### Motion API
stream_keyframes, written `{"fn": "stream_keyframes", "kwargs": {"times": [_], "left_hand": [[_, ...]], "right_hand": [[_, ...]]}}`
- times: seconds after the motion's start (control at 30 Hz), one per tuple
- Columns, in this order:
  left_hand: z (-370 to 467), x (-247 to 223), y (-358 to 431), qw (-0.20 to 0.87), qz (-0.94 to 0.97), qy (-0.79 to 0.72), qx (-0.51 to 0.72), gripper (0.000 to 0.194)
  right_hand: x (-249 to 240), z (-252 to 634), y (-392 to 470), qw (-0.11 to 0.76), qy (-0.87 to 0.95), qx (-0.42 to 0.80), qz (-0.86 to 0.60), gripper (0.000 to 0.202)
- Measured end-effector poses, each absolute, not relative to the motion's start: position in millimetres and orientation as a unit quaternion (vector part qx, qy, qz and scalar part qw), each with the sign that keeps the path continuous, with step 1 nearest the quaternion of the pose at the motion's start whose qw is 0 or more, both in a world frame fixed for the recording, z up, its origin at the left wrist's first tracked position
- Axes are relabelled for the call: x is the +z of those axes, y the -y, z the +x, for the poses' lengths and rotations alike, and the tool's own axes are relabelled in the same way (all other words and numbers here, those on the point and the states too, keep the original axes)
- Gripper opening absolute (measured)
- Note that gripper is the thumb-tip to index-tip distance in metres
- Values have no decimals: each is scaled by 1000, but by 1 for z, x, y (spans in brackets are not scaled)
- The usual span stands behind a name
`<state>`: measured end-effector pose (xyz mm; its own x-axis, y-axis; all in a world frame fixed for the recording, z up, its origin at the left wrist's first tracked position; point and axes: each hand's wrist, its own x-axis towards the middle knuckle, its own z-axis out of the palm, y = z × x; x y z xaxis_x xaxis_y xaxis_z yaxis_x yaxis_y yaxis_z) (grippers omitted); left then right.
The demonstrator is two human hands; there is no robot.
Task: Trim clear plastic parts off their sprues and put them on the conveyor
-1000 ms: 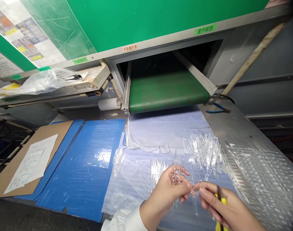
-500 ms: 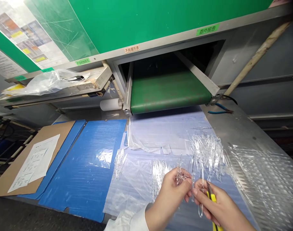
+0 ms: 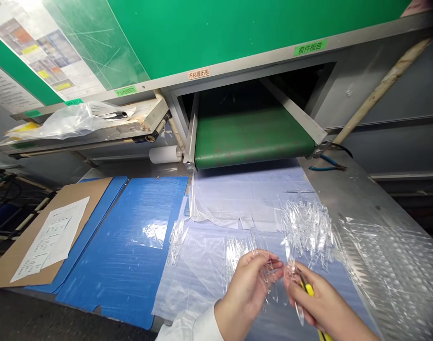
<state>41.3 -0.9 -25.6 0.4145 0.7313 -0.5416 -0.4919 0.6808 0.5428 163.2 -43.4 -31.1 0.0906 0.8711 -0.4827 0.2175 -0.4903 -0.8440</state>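
Note:
My left hand (image 3: 250, 284) is curled around several thin clear plastic pieces (image 3: 268, 272), which stick out past its fingers. In my right hand (image 3: 318, 296) is a long clear plastic piece (image 3: 290, 253), pinched between thumb and fingers. A yellow-handled tool (image 3: 309, 289) with a narrow dark end also lies in that hand; the palm hides much of it. Just beyond the right hand sits a loose pile of clear plastic pieces (image 3: 307, 227). A neater bundle of the pieces (image 3: 234, 253) lies beside my left hand, and a smaller bundle (image 3: 176, 241) rests farther left.
A green conveyor belt (image 3: 252, 137) comes out of the opening ahead. Blue boards (image 3: 124, 255) and brown cardboard (image 3: 77, 189) with papers lie left. Blue-handled pliers (image 3: 326, 164) rest at the back right. Clear ridged plastic (image 3: 397, 265) covers the right side.
My hands have drawn slightly apart. The long clear piece in my right hand now points up and away, and the yellow-handled tool sits lower in the palm.

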Motion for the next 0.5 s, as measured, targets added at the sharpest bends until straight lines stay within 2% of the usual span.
{"fn": "stream_keyframes", "kwargs": {"times": [0.37, 0.5], "left_hand": [[48, -25, 5, 845, 109, -360, 380, 39], [43, -22, 1, 844, 103, -375, 371, 34]], "right_hand": [[-38, 164, 31, 299, 434, 498, -688, 21], [-39, 167, 36, 314, 404, 539, -669, 26]]}}
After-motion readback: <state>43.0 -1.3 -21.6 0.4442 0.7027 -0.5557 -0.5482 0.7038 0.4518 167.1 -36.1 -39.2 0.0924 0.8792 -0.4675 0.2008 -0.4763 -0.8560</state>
